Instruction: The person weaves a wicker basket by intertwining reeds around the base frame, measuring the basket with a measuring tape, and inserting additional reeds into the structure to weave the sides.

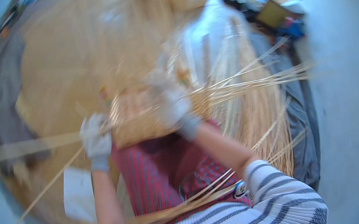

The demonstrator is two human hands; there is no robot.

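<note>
A partly woven basket (pixel 153 128) of tan, cane-like strips rests at my lap, with long loose strips fanning out from its far and right sides. At its left edge, my left hand (pixel 96 138), in a white glove, has its fingers curled around a flat pale strip (pixel 38 145) that runs out to the left. My right hand (pixel 170 101), also gloved in white, is over the right part of the basket's near side. Motion smears its fingers, so what they grip is unclear. Loose strips (pixel 194 202) also cross my lap.
A thick bundle of long pale strips (pixel 260 112) lies on dark cloth (pixel 303 129) to the right. Brown board (pixel 51 86) covers the floor ahead and left, with a white sheet (pixel 78 195) near my left forearm. Boxes and clutter (pixel 274 13) stand at the back right.
</note>
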